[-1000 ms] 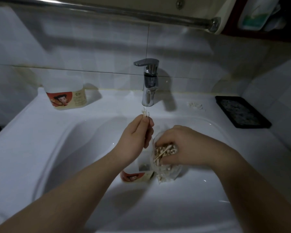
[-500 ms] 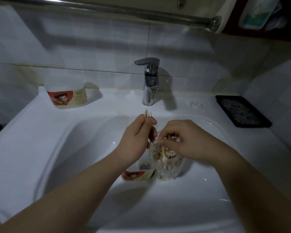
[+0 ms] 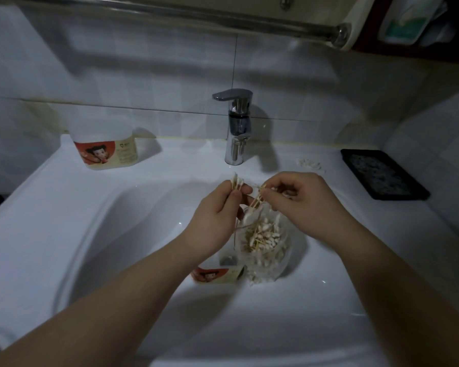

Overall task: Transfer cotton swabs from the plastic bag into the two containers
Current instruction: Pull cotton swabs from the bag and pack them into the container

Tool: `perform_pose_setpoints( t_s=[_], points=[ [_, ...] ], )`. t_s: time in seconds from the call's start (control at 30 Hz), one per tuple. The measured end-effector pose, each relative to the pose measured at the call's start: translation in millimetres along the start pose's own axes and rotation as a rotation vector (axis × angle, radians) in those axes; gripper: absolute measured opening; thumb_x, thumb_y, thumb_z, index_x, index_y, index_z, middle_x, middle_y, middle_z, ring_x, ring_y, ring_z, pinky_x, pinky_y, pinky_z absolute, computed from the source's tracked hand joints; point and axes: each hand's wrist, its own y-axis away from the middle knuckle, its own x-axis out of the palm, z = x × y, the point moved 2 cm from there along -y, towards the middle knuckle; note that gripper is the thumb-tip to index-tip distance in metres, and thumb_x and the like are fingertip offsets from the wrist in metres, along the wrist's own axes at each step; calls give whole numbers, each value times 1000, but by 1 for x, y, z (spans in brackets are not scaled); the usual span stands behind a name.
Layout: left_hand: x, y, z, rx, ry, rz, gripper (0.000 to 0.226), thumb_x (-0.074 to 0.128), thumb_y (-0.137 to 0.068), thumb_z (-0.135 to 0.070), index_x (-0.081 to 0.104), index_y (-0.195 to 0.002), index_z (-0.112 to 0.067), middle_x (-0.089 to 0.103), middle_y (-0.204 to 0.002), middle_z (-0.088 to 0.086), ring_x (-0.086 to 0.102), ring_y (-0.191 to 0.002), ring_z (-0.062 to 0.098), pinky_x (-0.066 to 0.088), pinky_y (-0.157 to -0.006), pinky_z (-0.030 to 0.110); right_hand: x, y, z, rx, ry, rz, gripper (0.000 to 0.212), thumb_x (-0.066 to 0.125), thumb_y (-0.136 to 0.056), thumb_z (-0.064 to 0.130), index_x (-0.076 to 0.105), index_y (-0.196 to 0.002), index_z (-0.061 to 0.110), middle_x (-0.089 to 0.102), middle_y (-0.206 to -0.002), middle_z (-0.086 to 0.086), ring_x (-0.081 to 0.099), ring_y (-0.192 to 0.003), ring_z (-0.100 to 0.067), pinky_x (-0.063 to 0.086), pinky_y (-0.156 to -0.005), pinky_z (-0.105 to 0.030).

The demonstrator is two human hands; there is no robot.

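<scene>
A clear plastic bag (image 3: 272, 263) full of cotton swabs (image 3: 263, 234) lies in the white sink basin. Above it my left hand (image 3: 217, 221) pinches a small bunch of swabs, whose white tips (image 3: 236, 181) stick up past my fingers. My right hand (image 3: 300, 202) pinches a few more swabs (image 3: 257, 200) lifted out of the bag, close beside the left hand. One container with a red cartoon label (image 3: 217, 274) sits in the basin under my left wrist, mostly hidden. A second container (image 3: 105, 144) of the same kind stands on the sink ledge at the back left.
A chrome faucet (image 3: 236, 128) rises at the back of the sink (image 3: 90, 234). A black tray (image 3: 382, 176) lies on the right ledge, with a few loose white bits (image 3: 309, 164) near it. A metal rail (image 3: 196, 14) runs overhead.
My right hand has come up out of the bag with a few swabs and moved toward my left hand, which keeps its bunch raised.
</scene>
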Motion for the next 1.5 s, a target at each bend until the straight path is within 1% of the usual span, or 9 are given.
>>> perform_pose_setpoints(
  t_s=[0.27,0.4,0.53,0.77,0.93,1.1,1.2,1.37,1.5],
  points=[
    [2,2,3,95,-211,151,30,38,-110,-25,62,-92,-24,63,-76,-19,55,-66,1,43,-67,27,8,2,2,11,42,7,6,76,-89,25,78,-94,29,73,-72,14,71,-71,-4,55,-70,-25],
    [2,-1,4,100,-364,163,25,39,-109,-25,57,-93,-20,58,-78,-8,53,-70,4,38,-68,31,6,1,-2,48,2,6,18,79,-88,21,78,-105,28,74,-79,6,72,-74,-7,52,-70,-21],
    [1,0,3,64,-358,132,23,37,-110,-27,59,-102,-23,65,-93,-6,59,-87,9,42,-75,18,3,0,-3,67,-33,5,21,79,-87,18,78,-107,27,76,-80,3,73,-75,-8,53,-71,-23],
    [-3,-2,4,38,-354,85,26,35,-110,-31,59,-99,-27,63,-89,-8,59,-83,9,41,-71,15,-1,1,-1,93,-45,19,26,79,-87,16,78,-110,29,76,-77,14,69,-66,-1,50,-69,-14],
    [-18,-10,-1,13,-393,-115,27,33,-110,-28,57,-99,-23,57,-80,-13,53,-74,10,35,-68,29,-14,1,2,161,-159,-63,24,78,-88,16,78,-108,28,75,-70,13,54,-50,0,41,-52,-10],
    [-25,-13,-9,18,-40,-221,25,32,-111,-24,54,-99,-21,53,-69,-6,56,-57,5,44,-62,21,-8,3,6,160,-177,-28,23,78,-88,15,78,-105,31,79,-81,8,58,-52,-10,52,-60,-23],
    [-17,-10,-14,-37,168,-164,23,35,-111,-24,45,-94,-14,42,-64,-7,40,-49,7,38,-52,25,0,4,5,138,-142,0,22,75,-91,13,78,-108,27,78,-78,5,67,-57,-22,54,-61,-27],
    [-14,-5,-11,27,-112,-25,41,44,-104,-50,61,-103,-13,53,-59,-15,48,-56,6,48,-64,36,5,6,11,73,-119,29,24,76,-89,10,79,-109,23,77,-77,7,68,-62,-2,53,-65,-16],
    [-12,-2,-15,81,-303,108,30,42,-107,-42,63,-89,-32,57,-56,-33,56,-57,-9,39,-58,12,6,5,13,27,-107,61,23,77,-88,8,81,-106,21,78,-88,8,74,-84,-5,58,-82,-23]
  ],
)
